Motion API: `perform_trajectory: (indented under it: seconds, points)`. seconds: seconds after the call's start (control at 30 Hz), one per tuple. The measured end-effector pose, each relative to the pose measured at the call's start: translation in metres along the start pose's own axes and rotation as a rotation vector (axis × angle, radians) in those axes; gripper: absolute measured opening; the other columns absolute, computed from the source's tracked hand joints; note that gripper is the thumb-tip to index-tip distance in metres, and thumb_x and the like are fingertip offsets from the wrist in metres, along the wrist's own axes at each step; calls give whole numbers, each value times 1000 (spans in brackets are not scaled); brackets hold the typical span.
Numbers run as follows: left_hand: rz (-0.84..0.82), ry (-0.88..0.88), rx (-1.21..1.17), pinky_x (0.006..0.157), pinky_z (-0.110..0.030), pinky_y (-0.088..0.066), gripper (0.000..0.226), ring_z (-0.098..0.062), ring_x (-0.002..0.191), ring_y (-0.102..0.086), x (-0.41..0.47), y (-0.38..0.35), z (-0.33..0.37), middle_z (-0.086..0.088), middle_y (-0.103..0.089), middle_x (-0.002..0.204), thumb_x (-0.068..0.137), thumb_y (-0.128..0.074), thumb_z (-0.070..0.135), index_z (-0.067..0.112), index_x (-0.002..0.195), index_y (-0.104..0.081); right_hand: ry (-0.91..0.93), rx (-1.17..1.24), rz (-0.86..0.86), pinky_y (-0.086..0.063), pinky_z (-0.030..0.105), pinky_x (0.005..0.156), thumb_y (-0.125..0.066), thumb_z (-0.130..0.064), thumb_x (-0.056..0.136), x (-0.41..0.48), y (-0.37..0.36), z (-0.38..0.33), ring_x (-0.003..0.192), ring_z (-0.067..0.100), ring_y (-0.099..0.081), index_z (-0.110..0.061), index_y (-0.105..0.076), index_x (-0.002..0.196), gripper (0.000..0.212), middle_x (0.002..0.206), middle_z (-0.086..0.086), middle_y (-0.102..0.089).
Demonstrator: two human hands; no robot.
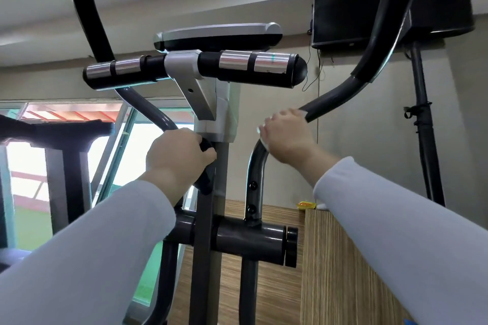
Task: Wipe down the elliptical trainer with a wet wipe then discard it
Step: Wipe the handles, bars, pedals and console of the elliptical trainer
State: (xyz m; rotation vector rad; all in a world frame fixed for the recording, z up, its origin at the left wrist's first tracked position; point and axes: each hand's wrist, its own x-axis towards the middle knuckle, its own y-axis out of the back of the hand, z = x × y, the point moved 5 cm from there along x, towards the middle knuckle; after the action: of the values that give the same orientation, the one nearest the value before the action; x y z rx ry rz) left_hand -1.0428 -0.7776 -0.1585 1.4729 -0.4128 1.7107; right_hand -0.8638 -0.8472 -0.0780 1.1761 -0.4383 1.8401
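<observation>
Both hands are up on the elliptical trainer (211, 103), which is filling the middle of the view. The right hand (287, 137) is clamping round the right swing arm (340, 92) just where the grey tube bends. It is pressing the wet wipe (263, 141) against the metal, and a white sliver of wipe is peeking out at the hand's left edge, between palm and tube.

Over on the left, the left hand (179, 155) is curling its fingers tight round the left swing arm (158, 111), right beside the centre post (206, 245). Light grey sleeves are covering both forearms.

Above the hands, the fixed handlebar (237, 68) with its shiny sensor plates is running across. The console (219, 34) is sitting just over it, tilted away so its face is not showing. Lower down, the dark cross axle (250, 240) is sticking out to the right of the post.

Farther right, a wood-grain cabinet (343, 258) is standing behind the machine with a small yellow packet (306, 204) on its top edge. A dark screen (343, 16) is hanging high on the wall, and a black pole (422, 119) is rising at its right. Far left, another black machine (66, 137) is standing against the bright window (23, 155).
</observation>
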Motion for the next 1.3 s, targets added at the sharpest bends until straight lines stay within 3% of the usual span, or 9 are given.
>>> perform_trajectory:
  seconds: [0.23,0.37,0.57,0.67,0.77,0.83,0.9,1.03,1.3]
  points:
    - [33,-35,-37,54,-28,-37,31,-24,69,-55,-4,-2,-1,-4,-57,66,89,-52,40,14,79,-65,441,-244,-171,-34,44,100,-28,-34,101,-30,-29,-79,112,28,-49,-17,-62,120,42,121,8,-61]
    - [63,-6,-92,65,-30,-41,36,-25,78,-52,-6,-2,-1,-8,-66,86,89,-52,40,12,105,-68,550,-294,-373,-31,38,99,-34,-26,99,-58,-39,-105,109,25,-49,-20,-65,113,35,119,6,-61]
    - [35,4,-85,64,-30,-42,34,-26,77,-55,-4,-5,-2,-5,-61,79,89,-51,39,12,101,-68,646,-258,-487,-25,36,109,-32,-32,101,-77,-33,-115,115,20,-50,-18,-63,117,38,124,3,-60]
    - [40,1,-82,66,-30,-44,35,-26,78,-55,-5,-4,-2,-7,-64,86,90,-50,39,12,103,-68,579,-232,-483,-33,40,98,-39,-23,99,-89,-39,-124,112,23,-50,-20,-66,112,30,116,1,-62]
    - [40,8,-94,68,-31,-47,34,-27,79,-58,-5,-4,-1,-7,-65,84,89,-51,40,13,101,-68,351,-2,-482,-35,36,81,-50,-12,92,-96,-41,-127,75,16,-48,-20,-61,79,19,80,-3,-56]
    - [35,8,-105,67,-31,-47,31,-27,78,-58,-6,-4,-1,-5,-63,79,89,-51,39,13,94,-67,260,114,-487,-39,40,87,-55,-15,91,-103,-50,-134,90,20,-56,-20,-62,94,9,91,-3,-64]
    - [34,12,-115,63,-30,-43,28,-28,75,-58,-7,-4,0,-2,-56,69,89,-51,38,14,78,-61,230,187,-483,-27,45,107,-52,-21,92,-113,-62,-147,120,28,-50,-13,-56,123,33,117,6,-64]
    - [20,18,-107,59,-29,-35,33,-27,69,-52,-10,-4,2,1,-47,61,89,-51,37,18,62,-45,55,432,-368,-25,40,110,-35,-45,100,-123,-71,-164,122,31,-46,-1,-40,136,57,128,17,-52]
    - [22,-24,-76,63,-31,-42,28,-28,74,-55,-8,-4,0,-4,-55,70,91,-49,38,14,81,-59,-100,478,-431,-42,44,91,-21,-95,65,-100,-84,-170,92,26,-58,-17,-58,92,90,85,4,-62]
